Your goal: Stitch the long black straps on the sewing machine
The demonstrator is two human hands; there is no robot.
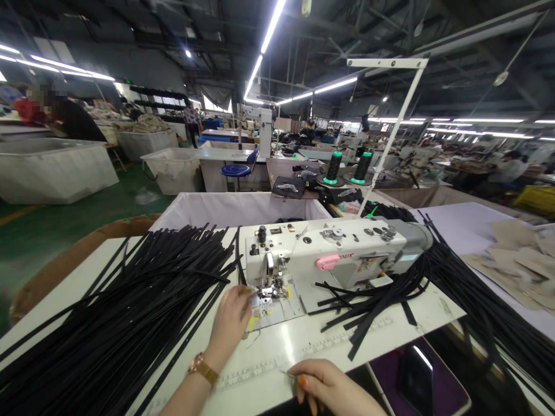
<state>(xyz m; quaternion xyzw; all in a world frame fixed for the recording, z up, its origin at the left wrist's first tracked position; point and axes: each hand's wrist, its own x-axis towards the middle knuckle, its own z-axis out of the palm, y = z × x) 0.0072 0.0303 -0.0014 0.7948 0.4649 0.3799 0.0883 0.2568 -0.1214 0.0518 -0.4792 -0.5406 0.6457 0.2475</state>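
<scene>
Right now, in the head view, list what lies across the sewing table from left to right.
Big heap of black strips → left hand at the presser foot → white sewing machine → smaller bundle of black strips → tan cut pieces at far right.

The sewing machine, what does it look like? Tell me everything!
The sewing machine is cream-white, probably painted metal, lying long across the white table. It has dials on top and a pink part in front. The left hand rests by its needle foot. Black strips lie under and beside its arm.
</scene>
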